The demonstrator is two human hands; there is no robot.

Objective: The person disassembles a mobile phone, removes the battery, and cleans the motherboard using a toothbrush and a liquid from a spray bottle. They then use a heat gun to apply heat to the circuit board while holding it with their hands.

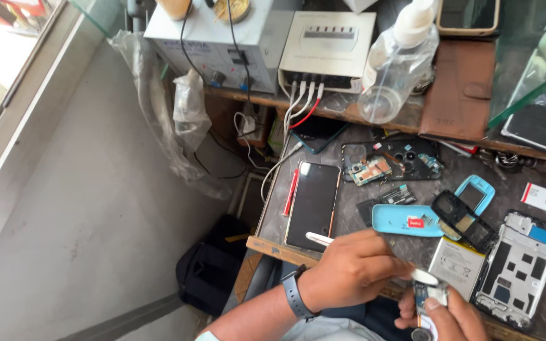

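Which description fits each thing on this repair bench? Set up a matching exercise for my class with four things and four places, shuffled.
Things:
1. Black phone
2. Spray bottle
3. Blue cover
4. White tool

Places:
A. Held in the left hand
B. Standing on the raised shelf by the brown wallet
C. Lying flat near the bench's left edge, beside a red pen
D. Lying mid-bench, in front of an opened phone back

Pairs: 1-C, 2-B, 3-D, 4-A
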